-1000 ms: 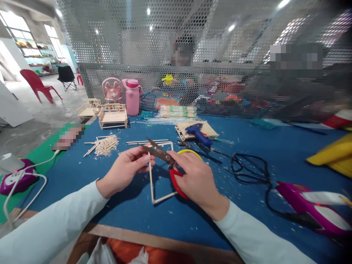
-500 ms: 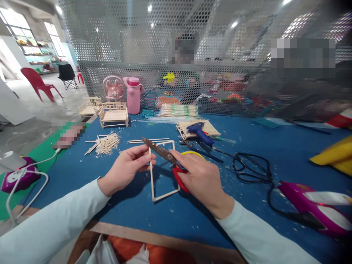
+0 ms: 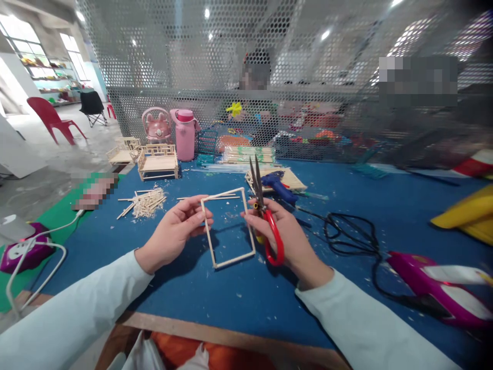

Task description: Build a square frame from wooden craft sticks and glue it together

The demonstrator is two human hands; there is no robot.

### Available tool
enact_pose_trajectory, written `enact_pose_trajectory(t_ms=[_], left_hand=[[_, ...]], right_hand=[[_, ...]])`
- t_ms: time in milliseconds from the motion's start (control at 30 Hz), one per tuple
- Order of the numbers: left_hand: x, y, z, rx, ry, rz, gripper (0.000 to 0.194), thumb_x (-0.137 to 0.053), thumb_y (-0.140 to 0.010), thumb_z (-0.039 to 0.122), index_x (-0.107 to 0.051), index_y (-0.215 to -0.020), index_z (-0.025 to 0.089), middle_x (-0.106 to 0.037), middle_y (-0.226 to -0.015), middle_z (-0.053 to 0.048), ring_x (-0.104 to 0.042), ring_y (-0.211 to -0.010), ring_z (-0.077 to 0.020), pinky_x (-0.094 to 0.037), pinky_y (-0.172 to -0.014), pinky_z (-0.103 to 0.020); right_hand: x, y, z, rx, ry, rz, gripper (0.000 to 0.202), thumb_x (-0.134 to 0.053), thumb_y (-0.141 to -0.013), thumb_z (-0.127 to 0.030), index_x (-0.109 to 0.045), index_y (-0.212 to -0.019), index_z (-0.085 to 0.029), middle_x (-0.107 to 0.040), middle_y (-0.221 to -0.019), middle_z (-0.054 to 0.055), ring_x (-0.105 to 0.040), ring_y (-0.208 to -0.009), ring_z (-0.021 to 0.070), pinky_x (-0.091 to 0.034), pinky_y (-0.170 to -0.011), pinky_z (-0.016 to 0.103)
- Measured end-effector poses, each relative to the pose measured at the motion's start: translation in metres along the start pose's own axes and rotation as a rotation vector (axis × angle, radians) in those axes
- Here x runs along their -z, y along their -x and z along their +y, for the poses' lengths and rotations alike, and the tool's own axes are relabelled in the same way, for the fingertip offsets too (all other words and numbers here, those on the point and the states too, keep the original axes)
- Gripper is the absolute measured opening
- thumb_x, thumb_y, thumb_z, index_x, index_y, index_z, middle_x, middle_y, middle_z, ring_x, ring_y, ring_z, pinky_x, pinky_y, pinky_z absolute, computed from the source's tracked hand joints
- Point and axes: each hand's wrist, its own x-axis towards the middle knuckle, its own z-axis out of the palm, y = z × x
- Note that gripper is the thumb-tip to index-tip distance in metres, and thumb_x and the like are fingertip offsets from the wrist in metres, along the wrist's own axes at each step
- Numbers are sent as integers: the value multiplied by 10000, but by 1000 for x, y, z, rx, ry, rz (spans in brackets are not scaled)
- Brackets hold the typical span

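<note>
A four-sided frame of thin wooden sticks (image 3: pixel 234 260) is held up, tilted, above the blue table. My left hand (image 3: pixel 171 234) pinches its left stick near the upper corner. My right hand (image 3: pixel 287 234) has the red-handled scissors (image 3: pixel 259 187) in its grip, blades pointing up and nearly together. Its thumb and fingertips also touch the frame's right stick. Behind the frame, a few long sticks (image 3: pixel 227 197) lie on the table. A heap of short cut sticks (image 3: pixel 151 203) sits left of them.
A blue glue gun (image 3: pixel 283 190) rests on a wooden stick panel (image 3: pixel 296 180), its black cable (image 3: pixel 352 236) coiled at right. Small wooden bench models (image 3: pixel 158 164) and a pink bottle (image 3: pixel 185 136) stand at the back. A purple power strip (image 3: pixel 435 288) lies right. Perforated mesh (image 3: pixel 208 56) rises behind.
The scissors have left the frame's upper left corner and turned upright in my right hand. That hand has moved back and now touches the frame's right stick. The frame has risen and tilted.
</note>
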Motion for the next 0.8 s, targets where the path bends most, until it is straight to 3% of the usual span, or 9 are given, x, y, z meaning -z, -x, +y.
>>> enact_pose_trajectory(t_ms=[100,233,333,500,633,800], left_hand=[[0,0,1,17,21,5,322,-693,-707,233,-602,-1016,215,-629,-799,10,-617,-725,-93,-493,-673,-205],[3,-1,4,65,73,-7,302,-657,-725,274,-593,-1005,182,-622,-714,8,-626,-690,-114,-507,-652,-226],[5,-1,6,102,23,-51,372,-593,-771,382,-577,-1075,168,-632,-690,-10,-613,-594,-109,-490,-562,-208],[4,1,7,162,-125,-156,557,-655,-732,352,-504,-1233,161,-634,-599,-9,-558,-450,-82,-414,-452,-168],[6,1,5,225,-206,-270,564,-623,-756,391,-497,-1261,175,-621,-549,-8,-536,-423,-76,-387,-425,-160],[8,0,3,217,-223,-291,542,-625,-753,400,-530,-1234,170,-631,-588,-19,-539,-464,-75,-409,-461,-168]], right_hand=[[-2,2,-2,-85,-102,-54,458,-759,-558,-372,-542,-920,-197,-551,-642,-51,-520,-486,92,-390,-439,208],[1,5,-9,-56,-119,-86,449,-742,-565,-297,-517,-942,-200,-539,-633,-68,-500,-467,77,-383,-435,200],[4,7,-15,-62,-59,-222,498,-719,-582,-237,-487,-1021,-192,-552,-620,-73,-476,-442,64,-378,-426,191],[2,14,-17,-74,-18,-401,554,-686,-603,-191,-443,-1100,-186,-571,-612,-71,-510,-473,72,-406,-451,186],[-1,18,-16,-72,-18,-431,546,-668,-625,-199,-446,-1124,-194,-567,-624,-67,-516,-483,74,-414,-449,185],[-1,18,-13,-66,-39,-452,550,-669,-637,-189,-435,-1135,-203,-562,-633,-70,-506,-489,64,-414,-450,170]])
